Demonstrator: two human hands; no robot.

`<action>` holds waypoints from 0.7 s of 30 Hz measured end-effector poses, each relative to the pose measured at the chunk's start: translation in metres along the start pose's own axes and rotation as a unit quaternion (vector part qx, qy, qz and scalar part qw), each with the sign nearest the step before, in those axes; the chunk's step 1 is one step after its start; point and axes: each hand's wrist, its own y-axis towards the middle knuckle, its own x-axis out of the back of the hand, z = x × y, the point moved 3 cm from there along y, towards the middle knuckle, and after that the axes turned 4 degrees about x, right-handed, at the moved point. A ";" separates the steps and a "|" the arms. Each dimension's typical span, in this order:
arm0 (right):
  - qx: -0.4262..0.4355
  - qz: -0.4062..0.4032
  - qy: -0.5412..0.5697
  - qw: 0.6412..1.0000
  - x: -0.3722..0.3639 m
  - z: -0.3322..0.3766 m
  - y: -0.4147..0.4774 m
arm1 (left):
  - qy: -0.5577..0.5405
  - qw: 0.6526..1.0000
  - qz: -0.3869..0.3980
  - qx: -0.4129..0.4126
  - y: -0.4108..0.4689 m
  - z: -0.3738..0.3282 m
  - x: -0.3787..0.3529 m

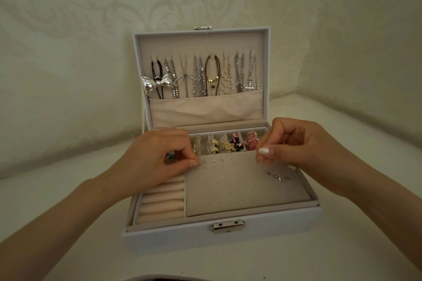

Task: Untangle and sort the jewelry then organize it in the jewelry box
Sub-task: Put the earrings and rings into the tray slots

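Observation:
A white jewelry box stands open in front of me. Several necklaces hang on hooks inside its lid. My left hand hovers over the top left corner of the perforated earring pad, its fingertips pinched at a small stud beside a row of studs. My right hand is curled above the pad's top right corner, thumb and fingers pinched together; what it pinches is too small to see. A few loose silver studs lie on the pad's right side.
Small rear compartments hold rings, gold pieces and pink earrings. Cream ring rolls fill the left section. A metal clasp sits on the box front. The box rests on a pale patterned cloth that also rises behind it.

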 end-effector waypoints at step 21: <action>-0.010 -0.008 0.038 0.999 0.001 0.000 0.000 | 0.016 1.000 -0.016 0.004 0.000 -0.003 -0.001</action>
